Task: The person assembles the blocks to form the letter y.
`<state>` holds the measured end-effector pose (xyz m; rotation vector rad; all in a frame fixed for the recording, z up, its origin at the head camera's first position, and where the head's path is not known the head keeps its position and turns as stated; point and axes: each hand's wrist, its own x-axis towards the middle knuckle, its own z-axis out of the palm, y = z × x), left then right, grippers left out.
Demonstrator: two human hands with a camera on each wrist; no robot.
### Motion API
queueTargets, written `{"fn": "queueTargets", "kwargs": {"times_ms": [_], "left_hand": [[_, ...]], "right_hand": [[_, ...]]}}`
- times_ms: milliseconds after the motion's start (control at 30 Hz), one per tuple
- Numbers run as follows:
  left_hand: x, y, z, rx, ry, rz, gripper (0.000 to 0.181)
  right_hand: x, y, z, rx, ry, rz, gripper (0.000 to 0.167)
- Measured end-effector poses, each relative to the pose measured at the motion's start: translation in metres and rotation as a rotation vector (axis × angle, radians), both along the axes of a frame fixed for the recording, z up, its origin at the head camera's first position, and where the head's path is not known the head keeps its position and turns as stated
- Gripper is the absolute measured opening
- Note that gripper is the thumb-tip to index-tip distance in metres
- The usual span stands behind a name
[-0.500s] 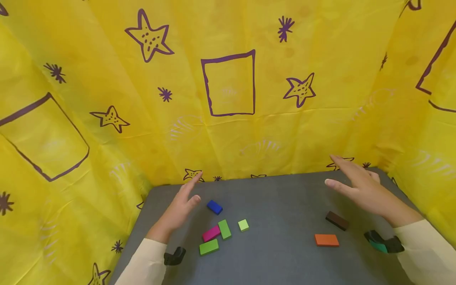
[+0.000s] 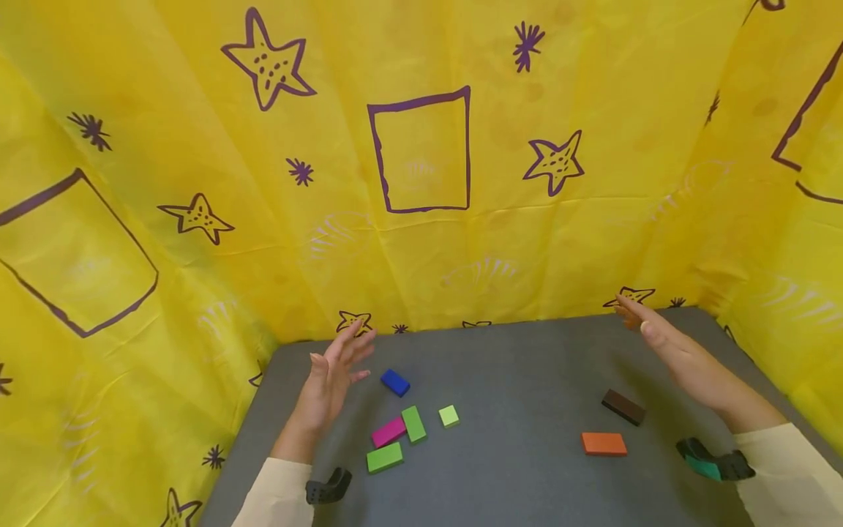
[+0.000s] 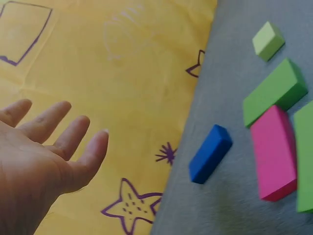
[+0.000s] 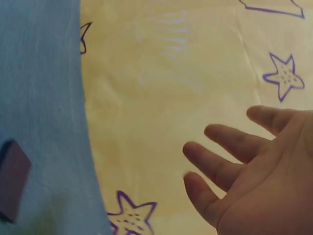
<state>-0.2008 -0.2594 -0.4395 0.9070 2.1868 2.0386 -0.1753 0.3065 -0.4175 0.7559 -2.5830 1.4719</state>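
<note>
Raised over the left side of the table, my left hand (image 2: 328, 384) holds nothing, its fingers spread and loosely bent. Nearest to it lies a blue block (image 2: 395, 383). Closer to me a magenta block (image 2: 389, 432) touches a green block (image 2: 414, 424), with another green block (image 2: 385, 458) beside it. A small pale green cube (image 2: 449, 416) lies to their right. My right hand (image 2: 681, 359) hovers at the right, empty too, as its fingers (image 4: 215, 166) show in the right wrist view. Below it rest a dark brown block (image 2: 623, 407) and an orange block (image 2: 604, 444).
A dark grey cloth covers the table (image 2: 514, 468). Yellow curtains (image 2: 421, 271) with purple star drawings hang behind it and at both sides. Black bands (image 2: 328, 487) sit at both wrists over pale sleeves.
My left hand has turned so that the palm and spread fingers show more. The right hand has rotated too, its thumb now nearer the other fingers. The blocks lie as before.
</note>
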Motion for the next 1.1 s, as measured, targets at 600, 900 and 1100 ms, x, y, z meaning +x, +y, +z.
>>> {"fn": "queueTargets", "kwargs": {"times_ms": [600,900,1100], "left_hand": [[0.014,0.036,-0.042,0.212,-0.167,-0.006,0.097],[0.027,0.069,-0.067,0.290,-0.275,-0.047,0.099],[0.032,0.087,-0.075,0.297,-0.304,-0.036,0.099]], "right_hand": [[0.011,0.001,-0.048,-0.342,-0.052,0.136,0.062],[0.019,0.003,-0.076,-0.337,-0.060,-0.024,0.051],[0.021,0.006,-0.092,-0.302,-0.066,-0.120,0.052]]}}
